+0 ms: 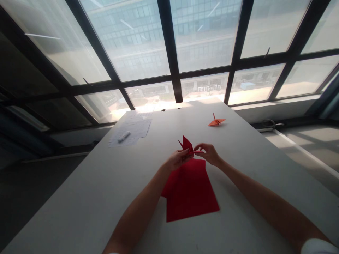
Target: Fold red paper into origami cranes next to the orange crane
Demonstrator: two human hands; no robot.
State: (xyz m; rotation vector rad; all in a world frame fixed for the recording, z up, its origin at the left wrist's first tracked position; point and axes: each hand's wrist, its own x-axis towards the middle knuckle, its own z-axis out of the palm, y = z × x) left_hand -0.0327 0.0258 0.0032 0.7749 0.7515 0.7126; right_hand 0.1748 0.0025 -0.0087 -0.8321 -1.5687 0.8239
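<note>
A red folded paper crane is held up between my two hands, above the table. My left hand is closed on its body from the left, thumb on top. On the other side, my right hand pinches a narrow red point that sticks out to the right. One wing and a thin spike of the crane rise above my left fingers; its lower part is hidden by them. Beneath the hands lie red paper sheets, overlapping on the table.
An orange paper crane stands on the white table toward the back right. Printed sheets lie at the back left, with a small whitish object on them. Large windows rise behind the table.
</note>
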